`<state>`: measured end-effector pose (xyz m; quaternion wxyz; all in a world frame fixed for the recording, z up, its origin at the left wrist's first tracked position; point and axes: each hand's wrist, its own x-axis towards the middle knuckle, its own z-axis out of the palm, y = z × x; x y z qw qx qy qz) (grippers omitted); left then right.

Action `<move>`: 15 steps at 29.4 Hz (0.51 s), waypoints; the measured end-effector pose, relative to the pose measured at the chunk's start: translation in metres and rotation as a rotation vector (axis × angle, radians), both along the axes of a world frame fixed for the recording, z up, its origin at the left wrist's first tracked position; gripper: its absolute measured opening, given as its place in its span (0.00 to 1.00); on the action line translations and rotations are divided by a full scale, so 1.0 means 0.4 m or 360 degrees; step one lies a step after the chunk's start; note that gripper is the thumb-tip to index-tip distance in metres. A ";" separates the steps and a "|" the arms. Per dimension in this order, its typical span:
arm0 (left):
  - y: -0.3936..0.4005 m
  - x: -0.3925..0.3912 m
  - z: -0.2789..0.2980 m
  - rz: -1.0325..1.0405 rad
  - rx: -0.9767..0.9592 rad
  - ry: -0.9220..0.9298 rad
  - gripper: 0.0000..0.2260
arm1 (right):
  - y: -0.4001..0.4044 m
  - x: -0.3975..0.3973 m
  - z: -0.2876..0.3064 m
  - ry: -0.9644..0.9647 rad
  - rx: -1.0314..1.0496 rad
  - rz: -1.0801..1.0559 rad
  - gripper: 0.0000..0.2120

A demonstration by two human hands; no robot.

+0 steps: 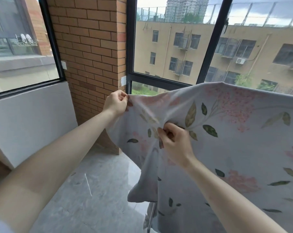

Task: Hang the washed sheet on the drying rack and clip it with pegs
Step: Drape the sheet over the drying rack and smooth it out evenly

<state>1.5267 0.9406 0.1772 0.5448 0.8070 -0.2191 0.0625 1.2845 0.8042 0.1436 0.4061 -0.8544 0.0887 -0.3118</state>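
Note:
A pale grey sheet (234,140) printed with pink flowers and green leaves drapes across the right half of the view, its top edge stretched over something hidden beneath it. My left hand (116,102) pinches the sheet's far left corner up near the window frame. My right hand (175,143) grips a bunched fold of the sheet lower and nearer to me. A thin metal bar of the drying rack (151,214) shows under the hanging cloth at the bottom. No pegs are in sight.
A brick pillar (90,56) stands directly behind my left hand. Black-framed windows (130,47) run along the far side and the left. A low grey wall (29,120) is at the left. Grey marble floor (92,190) lies below.

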 end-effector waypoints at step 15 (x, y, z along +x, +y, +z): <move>-0.119 0.024 -0.076 -0.0187 0.0818 -0.0037 0.07 | -0.044 0.006 -0.027 0.1072 -0.0665 -0.0317 0.17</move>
